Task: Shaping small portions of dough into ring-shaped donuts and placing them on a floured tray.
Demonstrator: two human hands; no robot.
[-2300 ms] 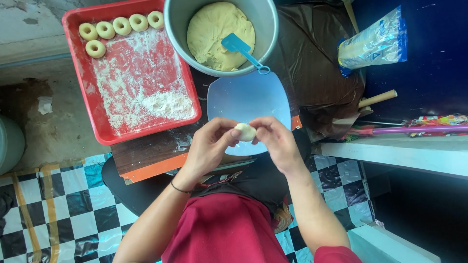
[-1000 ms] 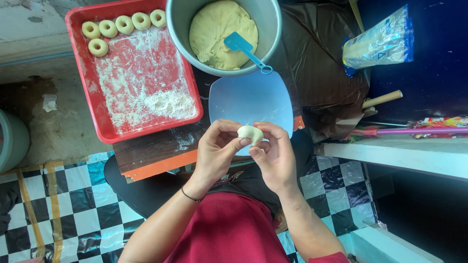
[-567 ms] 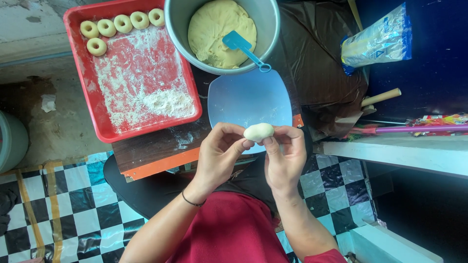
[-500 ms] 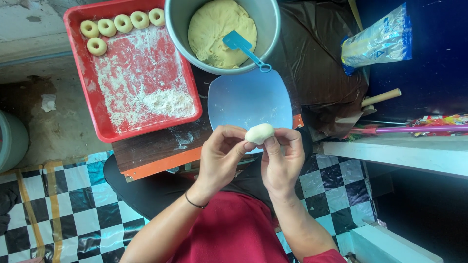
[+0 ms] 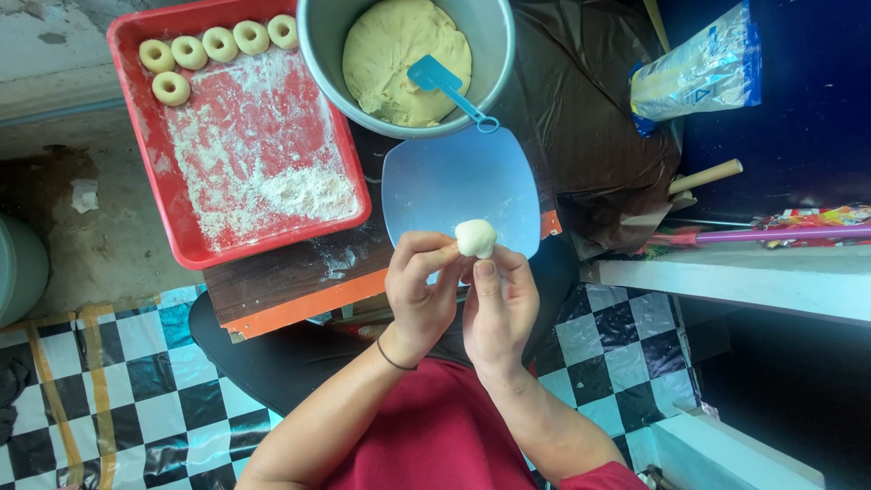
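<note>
**Dough ball in hand, six rings on the tray**

Both hands meet over the near edge of the blue plate (image 5: pixel 458 177). The left hand (image 5: pixel 419 295) and the right hand (image 5: pixel 497 304) are each closed on a small dough ball (image 5: pixel 474 238), fingertips pinching it from either side; the ball is round and smooth, with no hole in it yet.

At 12 o'clock from the hands stands the metal bowl (image 5: pixel 319 45), still holding a large mass of dough (image 5: pixel 390 59) with a blue scraper (image 5: pixel 440 82) lying on it. At 10 o'clock sits the red tray (image 5: pixel 136 136), dusted with flour (image 5: pixel 290 186); six finished dough rings (image 5: pixel 218 45) line its far edge, and most of the tray is bare.

By that count the work looks early: a few rings are shaped, this piece is mid-forming, and most of the dough is unportioned.
</note>
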